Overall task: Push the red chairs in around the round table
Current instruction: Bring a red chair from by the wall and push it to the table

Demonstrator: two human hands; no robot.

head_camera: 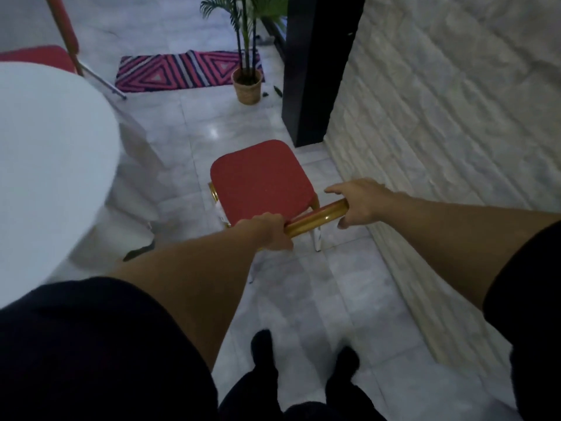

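Note:
A red chair (261,180) with a padded seat and gold frame stands on the tiled floor in front of me, to the right of the round table (51,165) under its white cloth. My left hand (268,230) grips the left end of the chair's gold top rail. My right hand (361,202) rests on the rail's right end, fingers spread and only loosely curled. A gap of floor lies between the chair and the table. A second red chair (45,56) stands at the table's far side, top left.
A white textured wall (440,117) runs close along the chair's right side. A black pillar (315,71) stands just beyond the chair. A potted palm in a basket (247,86) and a striped pink rug (182,69) lie further back. My feet (303,360) are below.

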